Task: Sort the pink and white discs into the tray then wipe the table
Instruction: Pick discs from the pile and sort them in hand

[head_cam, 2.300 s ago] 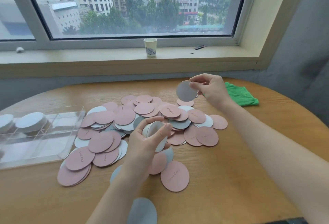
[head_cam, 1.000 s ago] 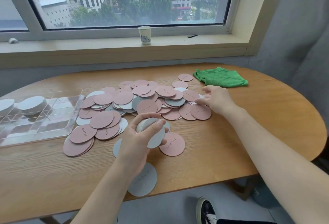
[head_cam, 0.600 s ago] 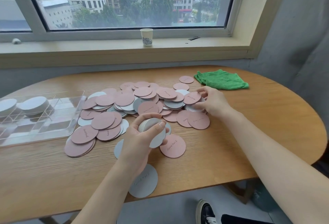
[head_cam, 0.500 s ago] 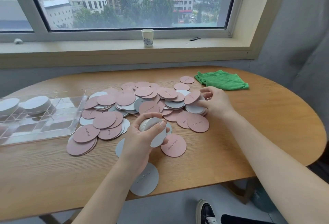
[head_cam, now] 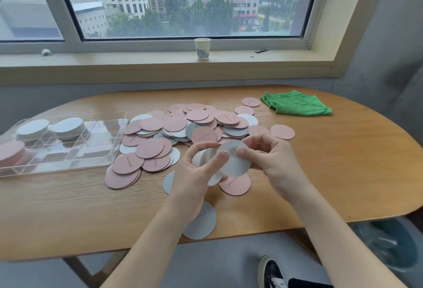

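Both hands grip white discs above the counter's near edge: the left hand (head_cam: 196, 173) curls round a stack (head_cam: 202, 156), the right hand (head_cam: 270, 159) pinches one disc (head_cam: 233, 161) against it. A loose pinch could drop discs onto the pile (head_cam: 194, 127), far from the tray (head_cam: 68, 143) at the left edge.

2 bare forearms, no sleeves; black sneaker (head_cam: 271, 273) with white sole and laces.

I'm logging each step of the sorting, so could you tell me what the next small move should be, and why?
Probably lay the white disc pinched by the right hand onto the white stack gripped in the left hand. The disc already overlaps that stack, and many discs remain on the table.
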